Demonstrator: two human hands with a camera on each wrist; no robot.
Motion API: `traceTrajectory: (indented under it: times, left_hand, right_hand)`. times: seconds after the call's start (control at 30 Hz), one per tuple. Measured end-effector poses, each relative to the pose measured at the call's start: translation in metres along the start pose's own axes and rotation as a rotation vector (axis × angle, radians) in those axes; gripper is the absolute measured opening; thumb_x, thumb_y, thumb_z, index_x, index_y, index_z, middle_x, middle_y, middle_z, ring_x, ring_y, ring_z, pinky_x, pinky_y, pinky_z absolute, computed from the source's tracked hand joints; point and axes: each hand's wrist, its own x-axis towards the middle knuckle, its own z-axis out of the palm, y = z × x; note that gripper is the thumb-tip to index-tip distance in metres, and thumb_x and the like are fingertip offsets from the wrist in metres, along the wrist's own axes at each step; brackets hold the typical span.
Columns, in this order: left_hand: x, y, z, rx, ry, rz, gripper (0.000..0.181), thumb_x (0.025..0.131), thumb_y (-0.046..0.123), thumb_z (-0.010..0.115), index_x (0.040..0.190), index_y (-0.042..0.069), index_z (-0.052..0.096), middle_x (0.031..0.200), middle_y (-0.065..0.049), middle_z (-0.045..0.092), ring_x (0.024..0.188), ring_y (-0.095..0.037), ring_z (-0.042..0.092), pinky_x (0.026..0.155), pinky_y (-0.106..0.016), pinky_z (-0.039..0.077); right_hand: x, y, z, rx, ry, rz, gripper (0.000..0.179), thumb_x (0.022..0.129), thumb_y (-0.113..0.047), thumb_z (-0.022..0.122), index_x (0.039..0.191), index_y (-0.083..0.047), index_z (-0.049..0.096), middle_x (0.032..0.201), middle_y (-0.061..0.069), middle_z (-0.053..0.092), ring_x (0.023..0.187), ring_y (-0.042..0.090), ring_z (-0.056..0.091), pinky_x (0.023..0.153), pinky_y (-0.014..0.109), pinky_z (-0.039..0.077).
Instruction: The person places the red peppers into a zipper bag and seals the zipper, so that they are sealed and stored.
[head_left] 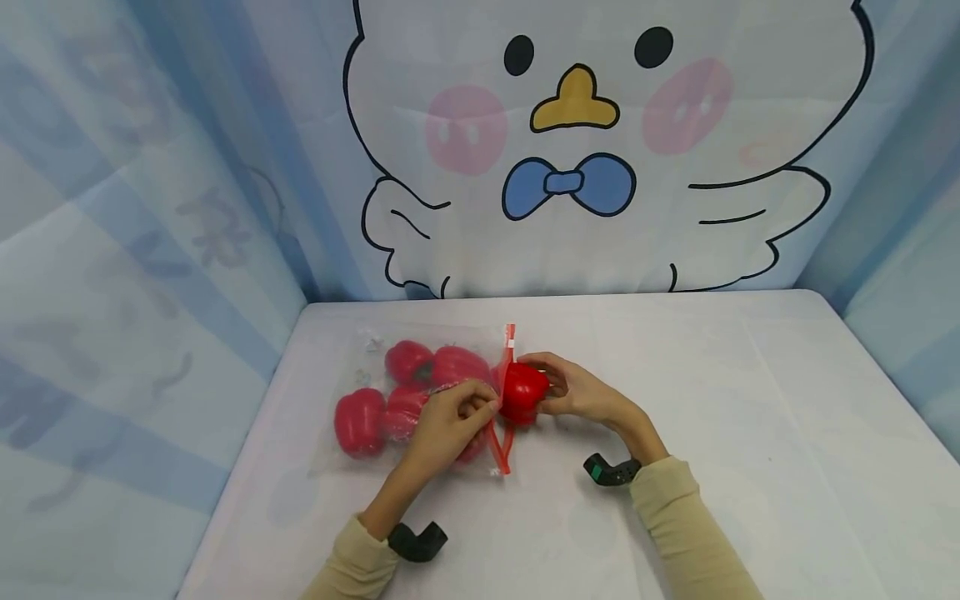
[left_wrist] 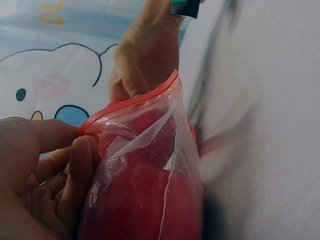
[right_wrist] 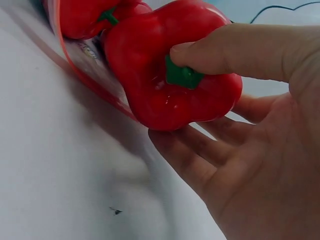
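Note:
A clear zip bag with a red zip edge (head_left: 510,340) lies on the table, its mouth facing right. Inside it are several red bell peppers (head_left: 360,423), seen through the plastic. My left hand (head_left: 450,423) pinches the near side of the mouth; in the left wrist view thumb and finger grip the red zip strip (left_wrist: 132,103). At the opening my right hand (head_left: 581,392) holds another red bell pepper (head_left: 523,390), partly within the mouth. The right wrist view shows the thumb on its green stem (right_wrist: 182,75) and the other fingers beneath and behind it.
The bag rests on the left half of a white-covered table (head_left: 750,417). Behind stands a curtain (head_left: 585,250) printed with a cartoon animal, and a blue-and-white curtain (head_left: 150,292) hangs at the left. Each wrist wears a black camera mount (head_left: 417,542).

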Motion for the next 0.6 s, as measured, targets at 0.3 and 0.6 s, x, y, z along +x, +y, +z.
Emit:
traceTrajectory:
  times: [0.3, 0.6]
  left_hand:
    - [0.0, 0.003, -0.001, -0.003, 0.003, 0.007, 0.007, 0.098, 0.025, 0.073, 0.104, 0.02, 0.073, 0.086, 0.002, 0.07, 0.068, -0.014, 0.061, 0.06, -0.022, 0.053]
    - [-0.001, 0.004, 0.001, -0.002, 0.016, 0.006, 0.006, 0.099, 0.023, 0.073, 0.104, 0.02, 0.073, 0.087, 0.002, 0.069, 0.072, -0.015, 0.061, 0.062, -0.021, 0.053]
  right_hand:
    - [0.003, -0.001, 0.013, -0.076, 0.063, -0.018, 0.071, 0.093, -0.007, 0.07, 0.155, -0.005, 0.036, 0.157, 0.023, 0.043, 0.142, 0.044, 0.047, 0.112, 0.052, 0.051]
    - [0.006, -0.001, 0.028, -0.178, 0.18, 0.047, 0.07, 0.095, -0.017, 0.074, 0.153, -0.008, 0.036, 0.158, 0.022, 0.043, 0.138, 0.045, 0.052, 0.107, 0.055, 0.054]
